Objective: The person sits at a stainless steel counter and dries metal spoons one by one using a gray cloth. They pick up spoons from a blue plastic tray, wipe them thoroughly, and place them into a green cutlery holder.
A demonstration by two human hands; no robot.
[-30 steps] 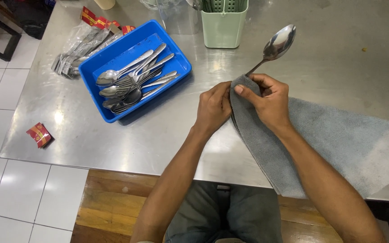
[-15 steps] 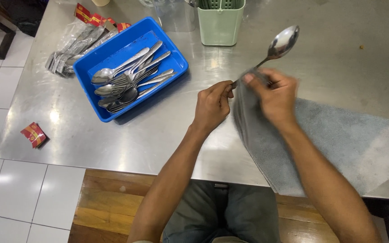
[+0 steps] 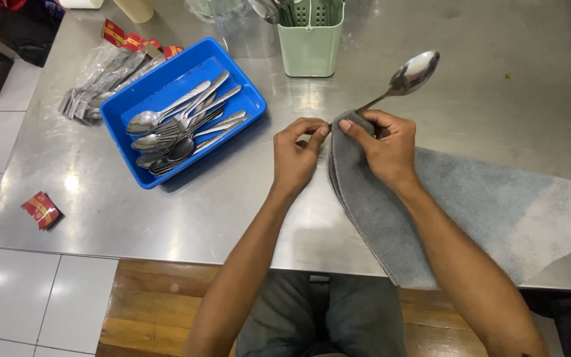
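Observation:
My right hand (image 3: 383, 147) pinches a fold of grey cloth (image 3: 484, 205) around the handle of a steel spoon (image 3: 410, 74), whose bowl points up and to the right. My left hand (image 3: 297, 153) grips the tip of the spoon's handle just left of the cloth. The cloth trails to the right across the steel table (image 3: 232, 198). To the left of my hands a blue tray (image 3: 242, 99) holds several spoons and other cutlery.
A pale green cutlery holder (image 3: 310, 46) stands at the back of the table. Empty clear wrappers (image 3: 94, 86) and red packets (image 3: 123, 36) lie left of the tray. Another red packet (image 3: 41, 209) sits near the left front edge. White floor tiles lie beyond.
My left hand has shifted from the cloth to the tip of the spoon's handle. My right hand has slid along the handle with the cloth.

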